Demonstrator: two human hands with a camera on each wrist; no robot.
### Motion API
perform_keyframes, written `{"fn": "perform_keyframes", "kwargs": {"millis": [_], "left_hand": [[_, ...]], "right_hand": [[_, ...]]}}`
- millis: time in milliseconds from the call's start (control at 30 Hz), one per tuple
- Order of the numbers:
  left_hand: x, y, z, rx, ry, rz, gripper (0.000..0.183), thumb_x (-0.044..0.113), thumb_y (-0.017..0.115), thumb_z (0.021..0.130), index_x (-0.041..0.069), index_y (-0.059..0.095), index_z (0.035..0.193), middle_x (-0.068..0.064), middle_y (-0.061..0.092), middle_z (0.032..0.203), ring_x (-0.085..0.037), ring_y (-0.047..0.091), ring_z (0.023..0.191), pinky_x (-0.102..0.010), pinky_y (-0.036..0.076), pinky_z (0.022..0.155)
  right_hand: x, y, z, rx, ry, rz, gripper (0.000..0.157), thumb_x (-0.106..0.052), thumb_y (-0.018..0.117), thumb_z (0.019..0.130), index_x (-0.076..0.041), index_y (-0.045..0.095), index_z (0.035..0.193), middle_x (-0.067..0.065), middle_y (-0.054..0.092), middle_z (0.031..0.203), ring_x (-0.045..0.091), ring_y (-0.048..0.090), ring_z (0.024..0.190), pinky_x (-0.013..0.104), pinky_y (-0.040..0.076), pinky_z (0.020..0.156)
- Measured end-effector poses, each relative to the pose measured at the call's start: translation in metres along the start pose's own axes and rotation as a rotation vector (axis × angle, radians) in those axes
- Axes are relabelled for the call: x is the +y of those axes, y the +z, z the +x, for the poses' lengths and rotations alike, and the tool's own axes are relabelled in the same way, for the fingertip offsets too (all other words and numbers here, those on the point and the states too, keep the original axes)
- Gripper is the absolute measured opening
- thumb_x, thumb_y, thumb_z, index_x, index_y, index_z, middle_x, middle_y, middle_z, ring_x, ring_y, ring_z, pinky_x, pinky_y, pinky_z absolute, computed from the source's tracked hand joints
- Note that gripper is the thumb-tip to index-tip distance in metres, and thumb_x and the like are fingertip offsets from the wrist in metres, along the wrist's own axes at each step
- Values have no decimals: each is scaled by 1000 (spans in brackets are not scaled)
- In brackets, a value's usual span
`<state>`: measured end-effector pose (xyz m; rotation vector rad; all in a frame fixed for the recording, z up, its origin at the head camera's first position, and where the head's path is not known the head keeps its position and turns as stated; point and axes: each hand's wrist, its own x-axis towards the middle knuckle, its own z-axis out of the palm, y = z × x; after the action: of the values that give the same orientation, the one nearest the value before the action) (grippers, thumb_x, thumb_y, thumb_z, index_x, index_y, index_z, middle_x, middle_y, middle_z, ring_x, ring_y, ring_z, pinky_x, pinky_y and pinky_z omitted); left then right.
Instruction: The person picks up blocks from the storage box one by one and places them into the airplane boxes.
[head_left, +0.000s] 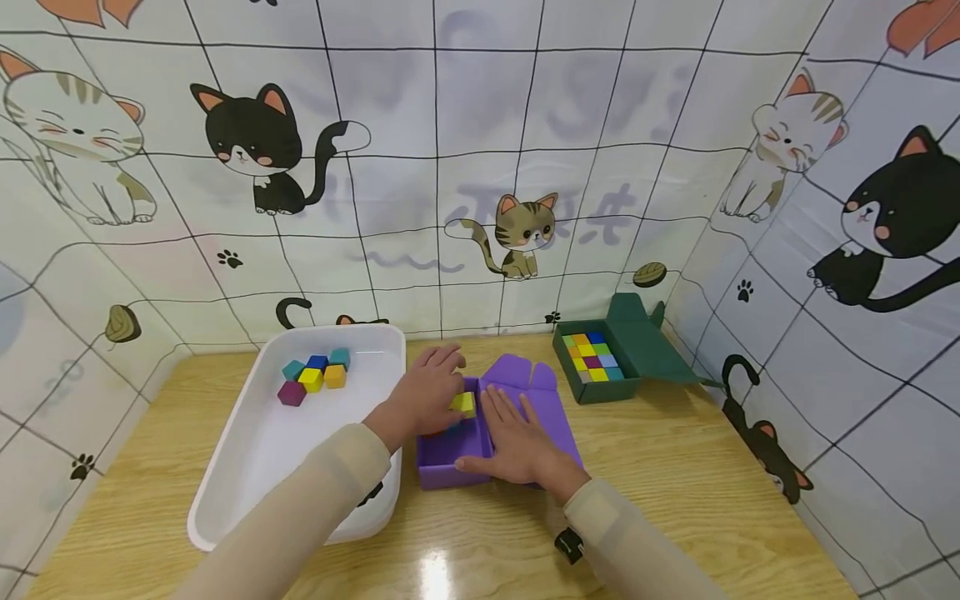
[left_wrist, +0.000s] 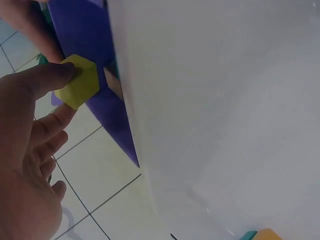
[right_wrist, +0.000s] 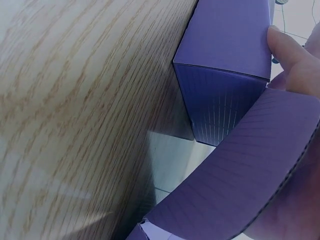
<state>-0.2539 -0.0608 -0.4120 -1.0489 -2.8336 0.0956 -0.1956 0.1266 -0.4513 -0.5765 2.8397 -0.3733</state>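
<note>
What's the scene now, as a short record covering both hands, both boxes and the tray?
Left hand: pinches a yellow block at the purple box
Right hand: spread on the purple lid
Purple box: open, contents partly hidden by the left hand
Green box: open, multicoloured blocks in rows
White tray: six loose blocks visible, towards its far end

At the head view's lower centre, a purple box [head_left: 453, 477] is sitting open, its lid [head_left: 551, 417] spreading out rightward. A yellow cube [left_wrist: 84, 85] is being pinched, corner-on, in the left-wrist view's upper left.
</note>
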Motion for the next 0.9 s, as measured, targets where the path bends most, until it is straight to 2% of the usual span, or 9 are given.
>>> {"fn": "perform_keyframes", "kwargs": {"millis": [233,467,767,900], "left_hand": [[8,8,7,-38,29,2,39,49,71,83,20,74,109,-2,54,135,-26,28,147,-46,22,122],[10,18,12,-85,12,54,38,53,71,81,20,74,99,-1,55,134,-24,27,148,-44,25,122],[12,28,14,-24,61,137,40,54,70,81,19,76,100,-3,54,135,-24,30,146,-43,27,121],[15,30,14,-34,71,197,46,54,68,82,15,75,106,-5,52,141,-25,28,147,-44,25,122]], "right_hand": [[-1,0,0,9,-11,5,113,-79,47,82,-7,4,157,11,5,165,28,7,154,55,2,123],[-2,-1,-1,4,-8,10,115,-84,43,79,-8,4,157,9,4,165,27,5,154,55,1,124],[-2,0,0,4,-10,-2,114,-82,44,81,-7,4,157,10,4,165,28,6,154,55,2,123],[-3,-1,0,7,-12,-4,113,-81,44,81,-7,5,157,11,4,165,28,6,154,56,2,123]]}}
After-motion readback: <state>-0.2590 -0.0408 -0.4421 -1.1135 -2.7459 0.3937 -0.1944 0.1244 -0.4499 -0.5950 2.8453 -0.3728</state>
